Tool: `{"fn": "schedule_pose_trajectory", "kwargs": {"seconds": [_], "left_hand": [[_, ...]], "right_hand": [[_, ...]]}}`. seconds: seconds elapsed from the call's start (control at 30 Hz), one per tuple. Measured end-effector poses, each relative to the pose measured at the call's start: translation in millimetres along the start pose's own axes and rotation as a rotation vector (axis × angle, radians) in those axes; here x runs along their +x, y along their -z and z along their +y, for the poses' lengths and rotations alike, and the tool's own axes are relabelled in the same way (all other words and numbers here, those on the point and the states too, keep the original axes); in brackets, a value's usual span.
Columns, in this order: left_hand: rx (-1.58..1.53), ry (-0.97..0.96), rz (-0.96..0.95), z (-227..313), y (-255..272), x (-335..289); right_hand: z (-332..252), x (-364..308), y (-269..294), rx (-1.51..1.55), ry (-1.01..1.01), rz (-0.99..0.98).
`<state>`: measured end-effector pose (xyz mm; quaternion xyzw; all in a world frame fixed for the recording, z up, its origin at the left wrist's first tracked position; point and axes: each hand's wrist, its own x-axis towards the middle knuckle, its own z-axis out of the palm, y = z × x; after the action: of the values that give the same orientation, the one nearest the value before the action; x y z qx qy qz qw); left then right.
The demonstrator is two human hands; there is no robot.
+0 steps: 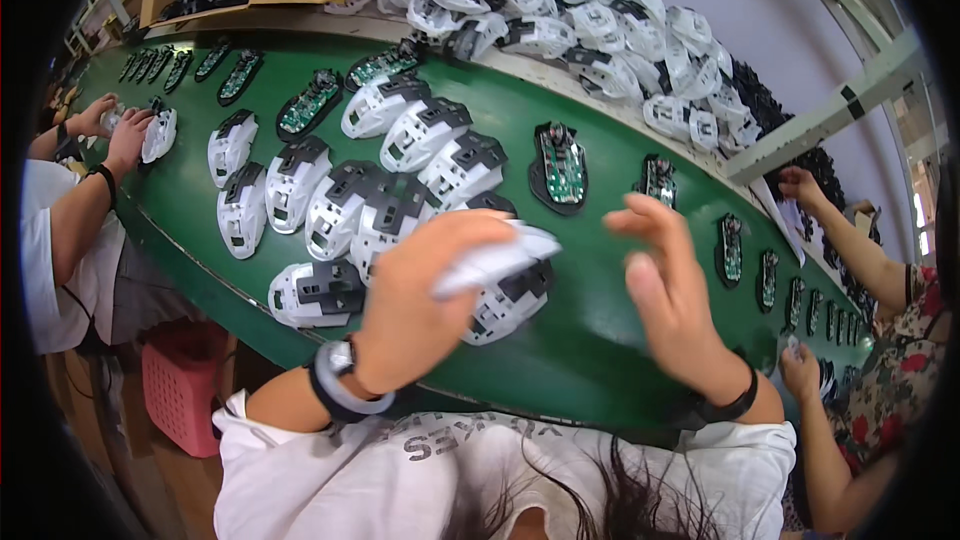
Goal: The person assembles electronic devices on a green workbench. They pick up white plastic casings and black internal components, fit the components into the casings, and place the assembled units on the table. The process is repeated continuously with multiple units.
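Note:
My left hand (425,275) is closed around a white mouse shell (505,258), blurred by motion, above the green table. To the right, my right hand (672,285) hangs open over the table, fingers curved and apart, with nothing in it. Just beyond that hand lies a black mouse base with a green circuit board (657,180). Another such mouse base (560,168) sits farther left, between and beyond my hands. White-and-grey mouse shells (425,132) are spread around and beyond my left hand. One of these shells (512,305) lies partly under the held one.
A heap of white shells (600,25) and dark parts fills the ledge behind the green table (590,365). More mouse bases (731,250) line the table. Co-workers' hands (125,135) are busy at both sides. A metal post (840,100) juts in; a pink basket (180,380) stands lower left.

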<state>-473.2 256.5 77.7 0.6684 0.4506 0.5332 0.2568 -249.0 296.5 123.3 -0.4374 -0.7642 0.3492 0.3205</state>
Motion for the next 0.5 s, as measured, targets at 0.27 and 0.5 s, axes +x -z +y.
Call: {"fn": "schedule_pose_trajectory", "kwargs": {"seconds": [0.27,0.5], "left_hand": [[0.115,-0.261,-0.563,13.0,-33.4,-8.6],[0.663,-0.132,-0.671,-4.4,-14.4,-20.2]], "right_hand": [[80.8,-48.2,36.9,-0.002,-0.37,-0.029],[26.3,62.7,29.7,-0.545,0.434,0.069]]}}
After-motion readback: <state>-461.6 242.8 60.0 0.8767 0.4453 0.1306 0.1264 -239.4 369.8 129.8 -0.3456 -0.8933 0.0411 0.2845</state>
